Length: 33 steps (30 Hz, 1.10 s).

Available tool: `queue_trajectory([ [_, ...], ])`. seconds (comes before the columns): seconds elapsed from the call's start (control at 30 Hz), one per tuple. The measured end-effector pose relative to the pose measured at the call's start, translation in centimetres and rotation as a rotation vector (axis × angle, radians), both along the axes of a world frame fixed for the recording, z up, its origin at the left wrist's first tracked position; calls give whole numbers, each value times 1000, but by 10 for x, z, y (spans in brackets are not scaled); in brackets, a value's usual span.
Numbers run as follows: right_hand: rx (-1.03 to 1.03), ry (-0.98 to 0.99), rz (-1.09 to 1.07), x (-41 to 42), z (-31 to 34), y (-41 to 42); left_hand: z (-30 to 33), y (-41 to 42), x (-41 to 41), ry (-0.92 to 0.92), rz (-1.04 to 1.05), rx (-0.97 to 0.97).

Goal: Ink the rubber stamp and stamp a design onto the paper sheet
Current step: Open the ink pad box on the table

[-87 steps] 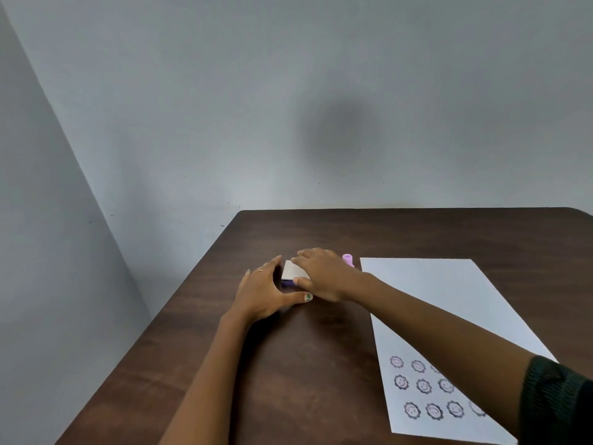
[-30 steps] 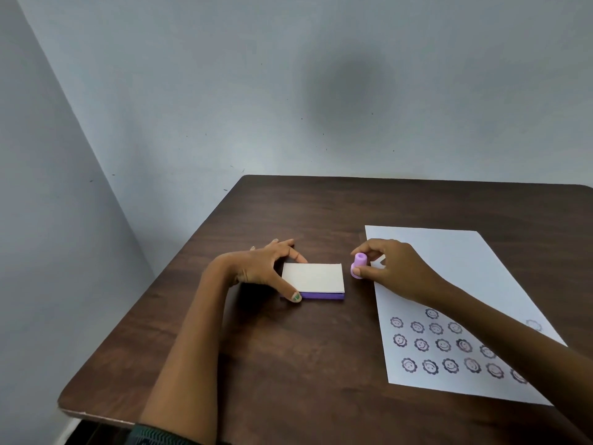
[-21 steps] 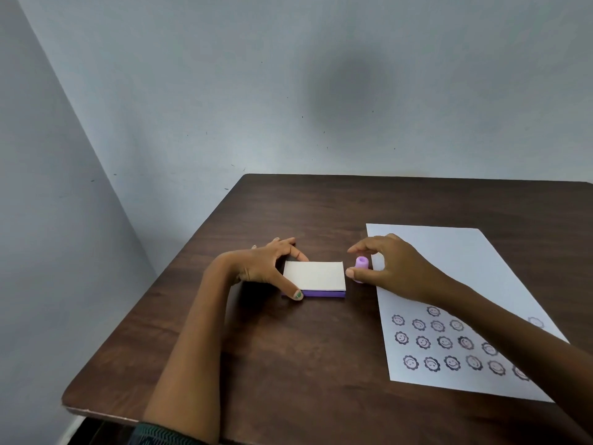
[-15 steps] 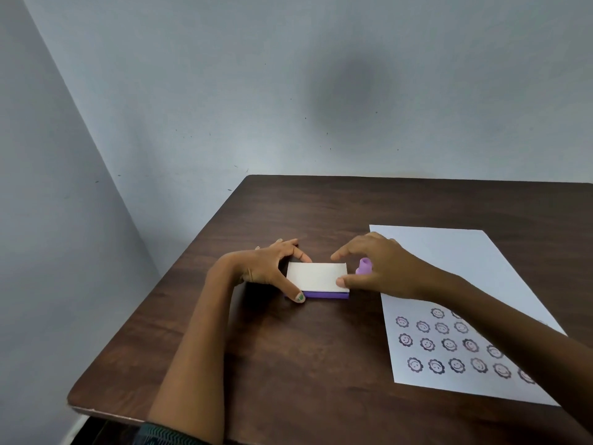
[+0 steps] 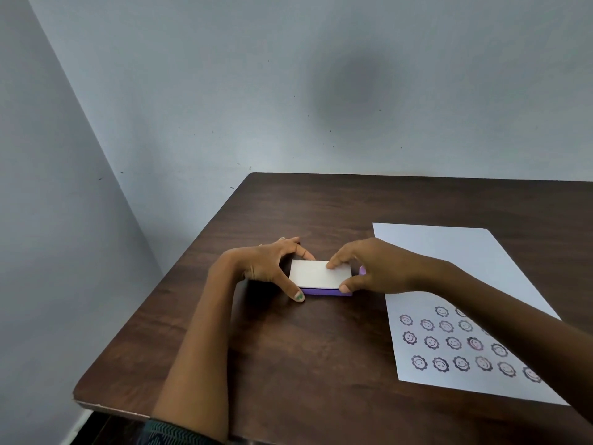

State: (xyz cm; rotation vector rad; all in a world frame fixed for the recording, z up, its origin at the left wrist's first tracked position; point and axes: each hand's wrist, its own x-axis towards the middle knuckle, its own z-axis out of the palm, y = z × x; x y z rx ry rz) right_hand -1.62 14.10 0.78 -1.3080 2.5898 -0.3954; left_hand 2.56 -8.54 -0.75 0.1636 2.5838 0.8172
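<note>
A flat ink pad (image 5: 317,277) with a white lid and purple base lies closed on the dark wooden table (image 5: 321,364). My left hand (image 5: 269,268) grips its left end, thumb on the near corner. My right hand (image 5: 375,268) holds its right end, fingers on the lid and thumb at the front edge. Just behind my right hand a sliver of the small purple rubber stamp (image 5: 362,270) stands on the table, mostly hidden. To the right lies the white paper sheet (image 5: 455,261), printed with several rows of round smiley flower marks.
The table stands in a corner, with grey walls close behind and to the left. Its left edge and near left corner (image 5: 83,399) drop off to the floor. Bare wood lies in front of the ink pad.
My right hand let go of the purple stamp beside the paper and moved left onto the ink pad's right end. My left hand stayed on the pad.
</note>
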Motion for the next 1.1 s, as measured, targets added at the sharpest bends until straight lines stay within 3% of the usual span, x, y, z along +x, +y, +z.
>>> queue_trajectory([
  [0.2, 70, -48, 17, 3, 13, 0, -2, 0, -1, 26, 14, 26],
  [0.63, -344, -103, -156, -21, 15, -13, 0, 3, 0, -8, 75, 135],
  [0.87, -437, -89, -241, -40, 0, -24, -1, 0, -2, 29, 158, 36],
  [1.1, -390, -77, -263, -53, -7, -33, 0, -2, -3, 53, 164, -6],
])
